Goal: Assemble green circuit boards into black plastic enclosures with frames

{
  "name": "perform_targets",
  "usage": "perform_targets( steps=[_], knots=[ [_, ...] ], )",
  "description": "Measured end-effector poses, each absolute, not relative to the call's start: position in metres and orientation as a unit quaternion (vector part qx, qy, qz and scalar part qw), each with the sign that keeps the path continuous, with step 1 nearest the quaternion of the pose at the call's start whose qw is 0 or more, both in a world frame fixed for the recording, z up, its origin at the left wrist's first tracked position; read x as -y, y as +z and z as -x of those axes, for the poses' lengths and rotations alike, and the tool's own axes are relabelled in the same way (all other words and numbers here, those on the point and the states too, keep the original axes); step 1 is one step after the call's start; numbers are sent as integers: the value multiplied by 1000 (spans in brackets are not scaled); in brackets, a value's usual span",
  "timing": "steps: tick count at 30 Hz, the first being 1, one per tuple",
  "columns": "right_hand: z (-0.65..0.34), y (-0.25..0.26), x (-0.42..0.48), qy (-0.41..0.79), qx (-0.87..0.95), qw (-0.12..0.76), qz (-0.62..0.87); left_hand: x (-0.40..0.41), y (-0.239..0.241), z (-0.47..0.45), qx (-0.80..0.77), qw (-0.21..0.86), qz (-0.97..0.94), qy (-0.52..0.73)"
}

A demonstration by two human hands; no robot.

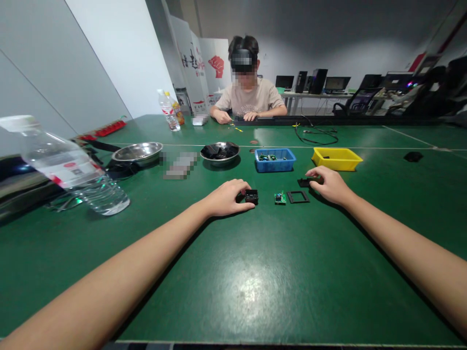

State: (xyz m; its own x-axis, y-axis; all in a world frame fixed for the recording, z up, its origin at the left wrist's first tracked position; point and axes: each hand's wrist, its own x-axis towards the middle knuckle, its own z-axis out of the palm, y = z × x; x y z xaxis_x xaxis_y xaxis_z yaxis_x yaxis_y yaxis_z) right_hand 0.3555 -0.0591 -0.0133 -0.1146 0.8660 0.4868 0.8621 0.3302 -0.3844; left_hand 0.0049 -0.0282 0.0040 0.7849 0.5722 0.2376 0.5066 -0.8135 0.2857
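Water bottle [78,170], clear and white-capped, stood at the left of the green table [233,272]; shallow metal dish [136,152], placed farther off to its right; metal bowl [220,163], heaped with black pieces [220,150]; left hand [229,198], on the near side of the bowl, by which a small black case [251,196] is gripped between thumb and fingers; blue bin [275,166], set beyond, with green parts [268,157] held in it; circuit board [280,198], laid right of the case; black rectangular frame [299,201], laid flat just beside the board; flat black part [303,183], placed beyond the frame, its right end overlapped in view by the right hand [330,184], whether pinched cannot be told; yellow bin [337,164], set farther off; dark object [413,156], laid at the right, too indistinct to be identified
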Motion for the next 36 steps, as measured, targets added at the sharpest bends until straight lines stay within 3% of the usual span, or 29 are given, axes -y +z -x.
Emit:
perform_targets(
  steps=[7, 36],
  knots=[
    [-356, -17, 54, 6, 755, 272, 597, 29, 6, -6, -292, 107, -938, 155],
    [-347, -14, 61, 55, 763, 348, 542, 29, 7, -6, -298, 114, -935, 153]
  ],
)
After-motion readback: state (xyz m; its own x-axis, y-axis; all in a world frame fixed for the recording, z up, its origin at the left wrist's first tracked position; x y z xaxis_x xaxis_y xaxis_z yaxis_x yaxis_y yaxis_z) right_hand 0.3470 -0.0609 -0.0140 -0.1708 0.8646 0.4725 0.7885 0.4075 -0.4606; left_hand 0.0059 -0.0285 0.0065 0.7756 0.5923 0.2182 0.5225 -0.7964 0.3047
